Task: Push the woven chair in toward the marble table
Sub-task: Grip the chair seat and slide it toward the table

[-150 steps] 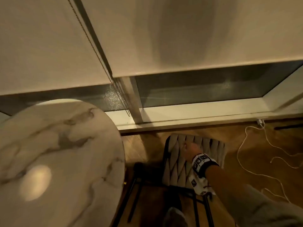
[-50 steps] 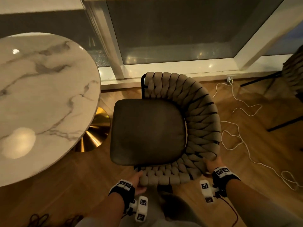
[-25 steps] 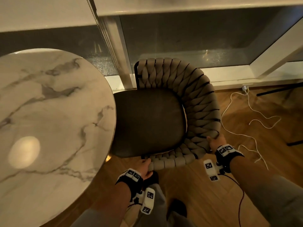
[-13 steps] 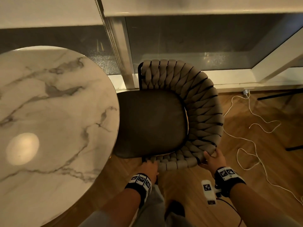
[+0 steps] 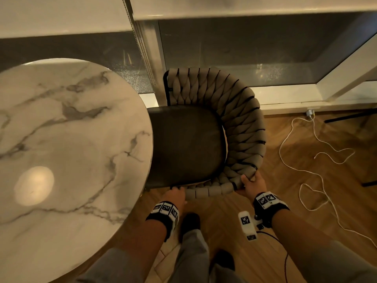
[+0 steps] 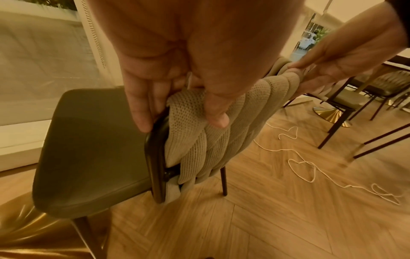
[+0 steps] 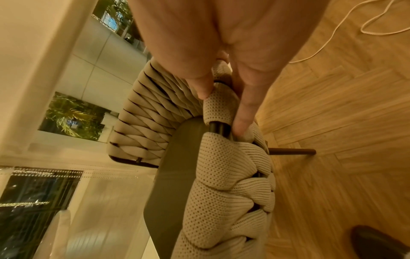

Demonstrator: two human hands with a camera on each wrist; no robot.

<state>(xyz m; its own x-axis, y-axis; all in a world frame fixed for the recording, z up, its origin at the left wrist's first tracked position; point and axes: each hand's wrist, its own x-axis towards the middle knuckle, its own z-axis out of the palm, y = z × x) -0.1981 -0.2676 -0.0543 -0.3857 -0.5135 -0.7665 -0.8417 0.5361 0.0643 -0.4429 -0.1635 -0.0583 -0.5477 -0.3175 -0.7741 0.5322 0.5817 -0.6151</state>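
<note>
Herringbone wood floor [image 5: 240,213] fills the lower right of the head view, with a white cord [image 5: 306,172] looping across it at the right. At the left, the round marble tabletop [image 5: 67,144] already overlaps the front edge of the dark seat [image 5: 185,146] of the woven chair [image 5: 240,123], which sits in the centre of the frame, so the push looks nearly done. Both hands work the near stretch of the backrest: the left hand [image 5: 175,196] at lower centre, the right hand [image 5: 253,183] just to its right.

From the left wrist view, the fingers [image 6: 137,105] curl over the dark frame edge while the thumb presses the knit weave, a firm grip. A gold table base [image 6: 24,227] shows at lower left, under the seat.

Seen from the right wrist, thumb and fingers [image 7: 244,112] pinch a woven loop around the dark bar.

To finish well, I would press evenly with both hands so the chair slides straight, ease off before its legs meet that base, and keep the legs off the cord.
</note>
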